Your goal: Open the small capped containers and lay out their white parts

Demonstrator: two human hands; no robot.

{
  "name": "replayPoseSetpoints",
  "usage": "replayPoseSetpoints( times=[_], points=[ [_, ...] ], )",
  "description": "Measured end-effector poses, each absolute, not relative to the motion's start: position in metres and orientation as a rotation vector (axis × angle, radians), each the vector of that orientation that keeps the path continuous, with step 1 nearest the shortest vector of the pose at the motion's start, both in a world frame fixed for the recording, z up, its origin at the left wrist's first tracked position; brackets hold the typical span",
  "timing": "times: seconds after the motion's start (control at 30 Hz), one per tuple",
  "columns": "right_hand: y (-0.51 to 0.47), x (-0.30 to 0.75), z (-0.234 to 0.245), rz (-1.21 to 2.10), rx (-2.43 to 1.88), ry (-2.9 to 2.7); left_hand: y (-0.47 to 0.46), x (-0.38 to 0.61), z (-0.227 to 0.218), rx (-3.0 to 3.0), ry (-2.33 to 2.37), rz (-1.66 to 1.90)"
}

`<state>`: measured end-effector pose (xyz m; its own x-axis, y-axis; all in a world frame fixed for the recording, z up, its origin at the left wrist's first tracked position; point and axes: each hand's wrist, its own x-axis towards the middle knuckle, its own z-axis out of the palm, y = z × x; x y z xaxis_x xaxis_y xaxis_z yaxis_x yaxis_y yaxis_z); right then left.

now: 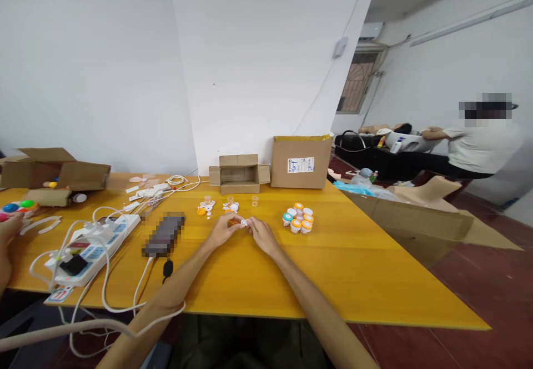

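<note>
Small white piece with dark dots: one, at the centre of the frame, low over the worktop; too small to identify further. Left hand and right hand: brought together, fingertips closed and pinching the piece from either side; an orange patch shows at the left hand, its nature unclear.

Step in hand, as judged: handling the piece with both hands at once; the next move seems to call for a steady hold on one side and a fine turn or press on the other.

Just beyond the hands: three clear cups in a spaced row; loose white parts near the left and middle cups; an orange lid among the left group. Right of centre: a cluster of small lidded tubs, lids orange, white and teal.

Behind, mid-frame: a small open cardboard box; beside it, a larger labelled carton. Left of centre: a dark phone; farther left, a white power strip with tangled cables; at the left edge, another person's hand, partly cut off, near coloured balls.
</note>
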<state>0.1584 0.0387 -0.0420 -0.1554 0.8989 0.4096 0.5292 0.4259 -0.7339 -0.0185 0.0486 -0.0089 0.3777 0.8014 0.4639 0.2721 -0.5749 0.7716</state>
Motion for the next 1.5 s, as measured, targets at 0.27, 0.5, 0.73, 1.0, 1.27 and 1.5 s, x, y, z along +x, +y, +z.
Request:
replayPoseSetpoints(
  times=[0.27, 0.5, 0.73, 1.0, 1.27, 1.5],
  points=[
    [0.0398, 0.1591, -0.0438, 0.564, -1.223, -1.804, 0.0494, -0.0190, -0.0098, 2.057, 0.925, 1.141],
    [0.0404, 0.1596, -0.0437, 0.574, -1.203, -1.804, 0.0482, -0.0189, -0.0095, 2.074, 0.930, 1.144],
    [0.0383, 0.1597, -0.0394, 0.628, -1.210, -1.782, 0.0477, -0.0177, -0.0093, 2.094, 0.918, 1.155],
    [0.0385, 0.1592, -0.0382, 0.677, -1.182, -1.774, 0.0459, -0.0172, -0.0074, 2.132, 0.933, 1.161],
    [0.0414, 0.1597, -0.0426, 0.722, -1.136, -1.782, 0.0476, -0.0170, -0.0084, 2.141, 0.893, 1.160],
    [0.0449, 0.1615, -0.0459, 0.800, -1.044, -1.783, 0.0469, -0.0170, -0.0086, 2.170, 0.854, 1.199]
  ],
)
